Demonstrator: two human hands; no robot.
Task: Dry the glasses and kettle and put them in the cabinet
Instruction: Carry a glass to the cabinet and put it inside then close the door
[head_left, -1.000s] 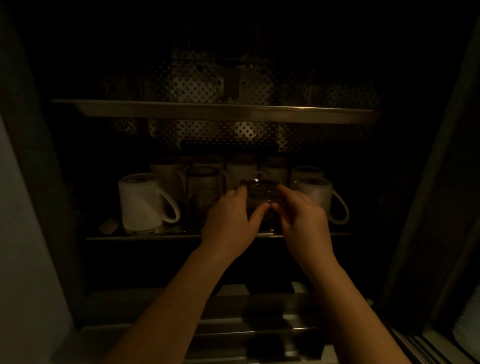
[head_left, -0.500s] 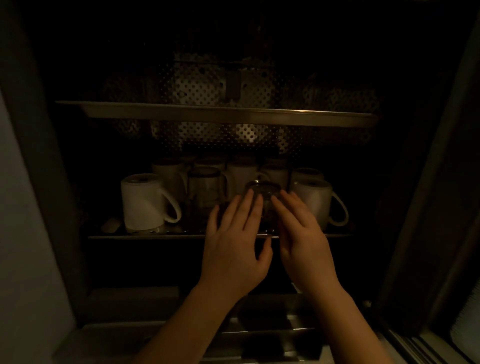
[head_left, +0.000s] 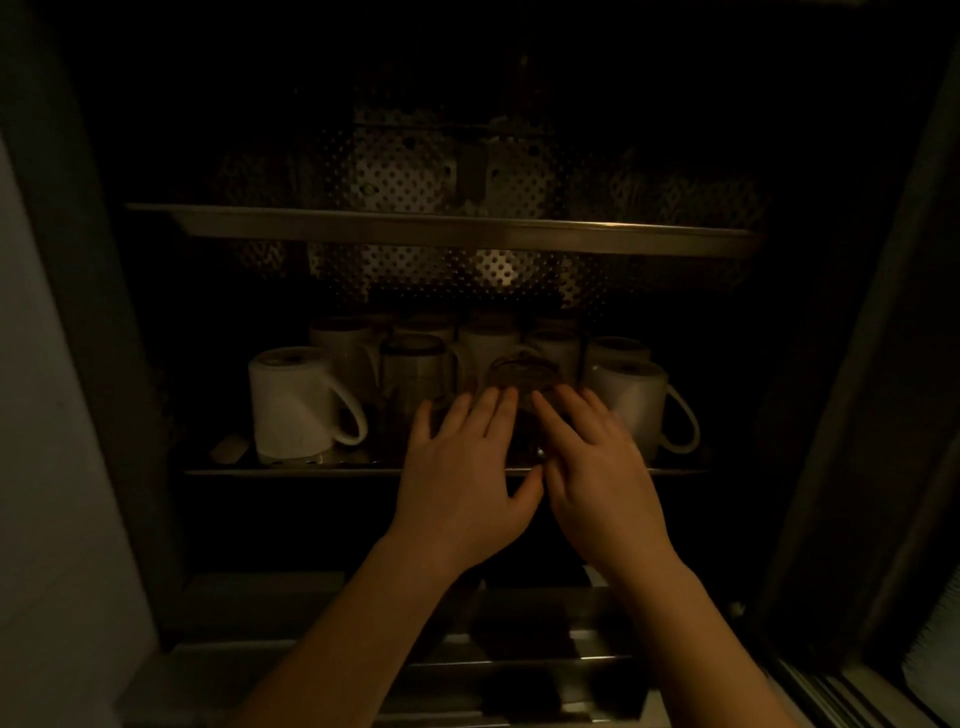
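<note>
A clear glass (head_left: 522, 379) stands upside down at the front of the middle shelf (head_left: 291, 472) of a dark cabinet. My left hand (head_left: 462, 467) and my right hand (head_left: 597, 467) hover in front of it with fingers straight and spread. The fingertips reach its sides, and I cannot tell whether they touch it. The lower part of the glass is hidden behind my fingers. A second glass mug (head_left: 418, 369) stands just left of it. No kettle is in view.
Several white mugs stand upside down on the same shelf, one at the left (head_left: 291, 402) and one at the right (head_left: 636, 402). A metal upper shelf (head_left: 441, 228) and a perforated back panel (head_left: 410, 182) lie above. A lower rack (head_left: 519, 670) sits beneath my arms.
My hands let go of the glass, which now stands on the shelf. The fingers straightened and both hands drew back slightly toward me.
</note>
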